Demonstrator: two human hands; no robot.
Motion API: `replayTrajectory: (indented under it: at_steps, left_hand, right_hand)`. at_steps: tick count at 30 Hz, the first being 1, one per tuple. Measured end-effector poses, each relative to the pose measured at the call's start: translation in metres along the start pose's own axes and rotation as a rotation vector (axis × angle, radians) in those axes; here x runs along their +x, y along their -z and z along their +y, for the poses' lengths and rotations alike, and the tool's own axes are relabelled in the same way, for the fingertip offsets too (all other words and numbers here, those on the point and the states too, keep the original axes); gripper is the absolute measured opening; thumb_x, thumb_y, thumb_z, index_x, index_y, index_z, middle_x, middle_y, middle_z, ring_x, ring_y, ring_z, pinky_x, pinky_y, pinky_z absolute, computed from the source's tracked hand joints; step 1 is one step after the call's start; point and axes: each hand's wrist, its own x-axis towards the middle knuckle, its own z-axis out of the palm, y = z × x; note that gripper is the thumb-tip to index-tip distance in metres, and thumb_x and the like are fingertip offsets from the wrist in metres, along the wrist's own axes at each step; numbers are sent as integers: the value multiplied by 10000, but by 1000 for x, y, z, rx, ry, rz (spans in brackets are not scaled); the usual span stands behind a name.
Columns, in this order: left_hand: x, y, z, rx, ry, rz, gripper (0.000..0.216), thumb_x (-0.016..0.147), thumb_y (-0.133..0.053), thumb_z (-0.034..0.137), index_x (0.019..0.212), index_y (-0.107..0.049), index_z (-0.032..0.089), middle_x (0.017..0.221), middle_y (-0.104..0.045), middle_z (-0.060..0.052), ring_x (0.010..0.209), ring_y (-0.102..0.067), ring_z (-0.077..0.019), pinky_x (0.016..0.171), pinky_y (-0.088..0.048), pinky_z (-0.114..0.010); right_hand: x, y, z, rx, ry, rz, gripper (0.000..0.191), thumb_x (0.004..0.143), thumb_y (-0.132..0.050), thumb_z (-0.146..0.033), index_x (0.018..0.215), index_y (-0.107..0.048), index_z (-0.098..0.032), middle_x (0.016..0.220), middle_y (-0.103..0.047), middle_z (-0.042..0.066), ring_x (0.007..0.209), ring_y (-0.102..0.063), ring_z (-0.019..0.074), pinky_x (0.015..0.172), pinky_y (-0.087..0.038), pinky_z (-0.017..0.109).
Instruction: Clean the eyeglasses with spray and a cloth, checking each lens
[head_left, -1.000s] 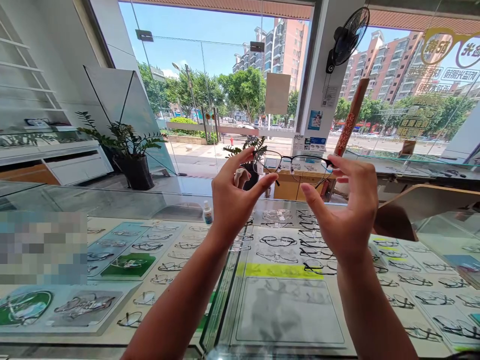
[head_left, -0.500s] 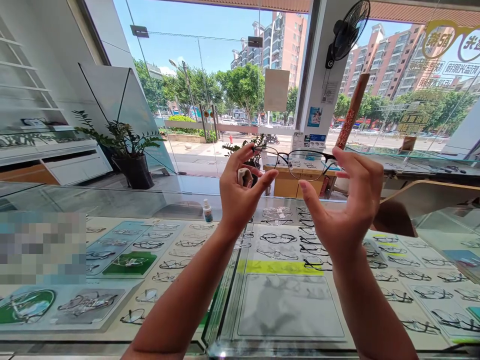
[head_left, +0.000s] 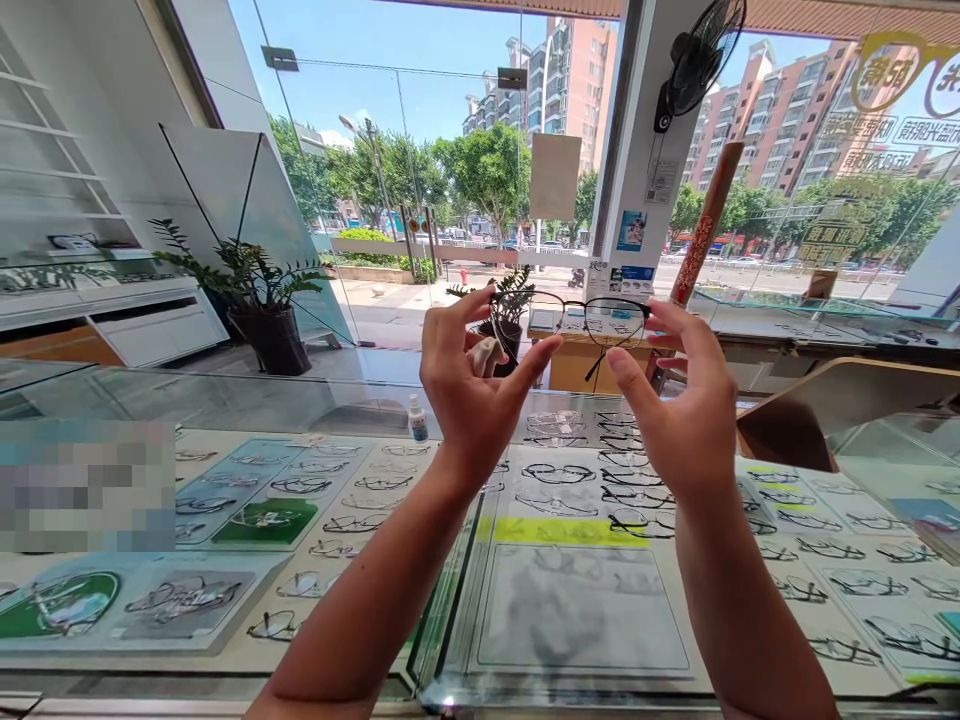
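Observation:
I hold a pair of thin black-framed glasses up at eye level, lenses facing the window. My left hand pinches the frame's left end with fingertip and thumb; a small pale cloth is tucked against its palm. My right hand grips the right end with its fingers curled over the hinge, thumb stretched out below. One temple arm hangs down between the hands. Both hands hover above the glass display counter.
Under the counter glass lie several rows of spectacle frames on trays. A small spray bottle stands on the counter. A potted plant stands at the left, a wall fan hangs above, and a tilted mirror sits at the right.
Both hands with the glasses have shifted slightly left and the right hand has come closer to the left. The grip is unchanged.

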Motion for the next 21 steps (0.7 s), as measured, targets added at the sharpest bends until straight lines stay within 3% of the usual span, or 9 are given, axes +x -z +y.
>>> replayTrajectory:
  at_steps: [11,21]
  left_hand:
    - [2,3,1,26,1,-29,587,807,-890,533,1263,-669,237,1120,-670,-72,1013,-677,-222,781,-576,-346]
    - [2,4,5,104,-27,-18,625,784,-884,594,1259,-688,239,1105,-658,-74,984,-648,-226,771,-569,-344]
  right_hand:
    - [1,2,-4,15,-29,11,455,944,-701,-499,1344,-625,-295,1260,-702,91,1143,-685,295,962,-584,533]
    - [0,-1,-1,-35,-91,-69,464,952,-665,-494,1351,-622,-261,1209,-741,114,1091,-697,310,968,-566,581]
